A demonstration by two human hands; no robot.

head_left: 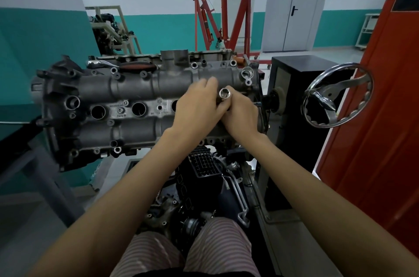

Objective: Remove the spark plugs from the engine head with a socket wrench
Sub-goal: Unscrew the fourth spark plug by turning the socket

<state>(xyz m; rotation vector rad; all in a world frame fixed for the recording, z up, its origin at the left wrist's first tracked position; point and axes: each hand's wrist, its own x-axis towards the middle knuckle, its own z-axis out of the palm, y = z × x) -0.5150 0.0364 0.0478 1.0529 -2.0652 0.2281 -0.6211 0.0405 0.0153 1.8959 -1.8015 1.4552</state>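
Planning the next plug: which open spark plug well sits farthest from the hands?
The leftmost well, beside the round port at the head's left end; the middle well lies closer.

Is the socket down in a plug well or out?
Out: the socket is above the engine head, held by both hands, open end toward the camera.

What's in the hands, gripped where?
Both hands, left hand and right hand, grip a socket tool by its shaft, below its open end.

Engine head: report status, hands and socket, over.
Both hands, left and right, gripping the socket tool over the engine head. Socket's open end faces up. Two plug wells in view; no plugs visible. Nothing obstructing.
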